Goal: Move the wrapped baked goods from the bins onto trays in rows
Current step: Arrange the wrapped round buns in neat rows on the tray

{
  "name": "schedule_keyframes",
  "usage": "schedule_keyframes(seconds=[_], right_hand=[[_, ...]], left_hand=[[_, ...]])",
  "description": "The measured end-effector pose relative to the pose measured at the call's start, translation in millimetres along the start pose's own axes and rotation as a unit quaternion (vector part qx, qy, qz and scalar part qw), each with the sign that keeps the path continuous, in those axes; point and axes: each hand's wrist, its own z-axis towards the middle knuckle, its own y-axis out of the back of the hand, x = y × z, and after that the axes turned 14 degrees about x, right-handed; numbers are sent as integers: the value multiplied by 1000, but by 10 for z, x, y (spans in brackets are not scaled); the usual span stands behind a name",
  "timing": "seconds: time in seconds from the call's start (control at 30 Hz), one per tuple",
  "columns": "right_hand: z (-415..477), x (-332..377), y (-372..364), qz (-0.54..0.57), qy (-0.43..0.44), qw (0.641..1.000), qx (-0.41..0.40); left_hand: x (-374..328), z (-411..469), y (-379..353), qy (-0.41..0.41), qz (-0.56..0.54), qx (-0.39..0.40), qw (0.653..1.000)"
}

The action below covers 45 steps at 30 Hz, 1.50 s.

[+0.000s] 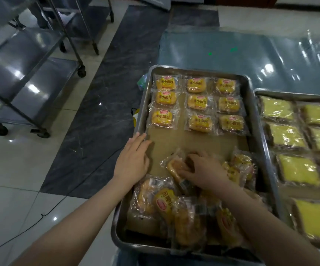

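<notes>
Rows of wrapped buns (197,102), three across and three deep, fill the far end of the paper-lined steel tray (142,112). A loose pile of buns (184,217) lies at its near end. The right hand (205,169) curls round one wrapped bun (175,167) at the pile's far edge. The left hand (132,158) rests flat, fingers straight, on the tray's left rim. A second tray (258,92) of wrapped yellow cake slices (287,135) sits alongside, to the right.

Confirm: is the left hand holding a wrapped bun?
No, the left hand lies flat, fingers straight, at the left rim of the tray and holds nothing; only the right hand grips a wrapped bun.
</notes>
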Motion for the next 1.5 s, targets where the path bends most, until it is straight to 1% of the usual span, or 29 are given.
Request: schedule_keyframes(seconds=[0.1, 0.2, 0.3, 0.37, 0.4, 0.47, 0.53, 0.6, 0.63, 0.67, 0.7, 0.77, 0.8, 0.83, 0.9, 0.93, 1.0, 1.03, 1.07, 1.13, 1.17, 1.2, 1.23, 1.27, 1.3, 1.33, 1.4, 1.47, 1.5], right_hand=[[-76, 56, -87, 86, 33, 995, -34], [-101, 175, -57, 164, 8, 979, -120], [-112, 257, 21, 279, 0, 943, -179], [-121, 321, 77, 365, 25, 915, -168], [-133, 351, 92, 376, 35, 911, -166], [-186, 402, 102, 325, 50, 924, -194], [-266, 424, 60, 243, 74, 930, -267], [-345, 428, 3, 185, 107, 914, -344], [-376, 434, -23, 160, 120, 907, -371], [-400, 445, -52, 134, 133, 903, -386], [-423, 460, -77, 105, 148, 901, -394], [-445, 467, -125, 62, 178, 902, -388], [-441, 453, -153, 60, 181, 910, -368], [-435, 432, -189, 79, 172, 924, -332], [-429, 362, -229, 181, 117, 949, -231], [-429, 316, -229, 262, 85, 942, -194], [-400, 253, -195, 407, 44, 900, -151], [-383, 238, -173, 433, 48, 890, -135], [-359, 234, -157, 430, 63, 893, -115], [-293, 275, -138, 425, 88, 899, -57], [-252, 304, -128, 446, 87, 890, -36], [-198, 331, -109, 488, 80, 869, -27], [-137, 349, -89, 534, 67, 842, -27], [-72, 359, -60, 571, 46, 819, -39], [-3, 365, -26, 591, 18, 805, -56], [65, 360, 1, 598, -7, 798, -74], [195, 363, 28, 606, -41, 789, -95], [313, 404, 14, 604, -50, 791, -86], [362, 438, 4, 591, -52, 801, -80]], left_hand=[[-8, -7, -3, -5, -3, -5, 1000], [-7, -46, 29, -41, -38, -34, 998], [-43, -105, 36, -147, -18, -75, 986], [-97, -132, 31, -159, -30, -73, 984], [-139, -149, 32, -142, -72, -66, 985], [-283, -191, 65, -60, -224, -60, 971], [-456, -200, 134, 61, -367, -54, 927], [-561, -207, 185, 148, -479, -32, 865], [-595, -215, 203, 166, -523, -12, 836], [-625, -237, 221, 174, -548, 14, 818], [-653, -269, 225, 174, -557, 37, 811], [-686, -322, 200, 171, -549, 55, 816], [-679, -341, 172, 178, -545, 49, 818], [-659, -360, 144, 189, -550, 39, 813], [-584, -402, 110, 207, -577, 24, 789], [-536, -422, 94, 212, -591, 20, 778], [-457, -435, 80, 216, -608, 16, 764], [-431, -428, 80, 217, -612, 20, 760], [-409, -410, 88, 214, -616, 28, 758], [-367, -355, 104, 192, -617, 52, 761], [-355, -320, 116, 179, -609, 62, 771], [-340, -285, 122, 161, -592, 63, 787], [-318, -249, 126, 139, -546, 50, 825], [-288, -218, 133, 122, -459, 33, 879], [-257, -191, 136, 108, -348, 18, 931], [-223, -172, 126, 89, -249, 5, 964], [-155, -137, 84, 57, -116, 13, 992], [-111, -122, 23, 36, -26, 47, 998], [-110, -116, -6, 19, 10, 62, 998]])
